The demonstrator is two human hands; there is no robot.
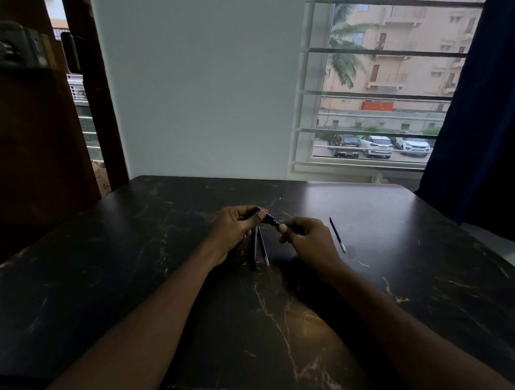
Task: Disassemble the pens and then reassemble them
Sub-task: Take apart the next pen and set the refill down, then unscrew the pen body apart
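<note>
While both hands pinch the dark pen [265, 217] above the table [393, 287], left hand [234, 232] round its barrel, right hand [304, 240] on the tip end, we judge: twist, don't yank. Two long parts [259, 247] lie just below the pen; a refill [337, 235] well to its right.

Home room, likely upper floor. Dark marble-patterned table [102, 262] against white wall [201, 90]; white-barred window [370, 95]; navy curtain [492, 115]; parked cars [377, 146] below.
</note>
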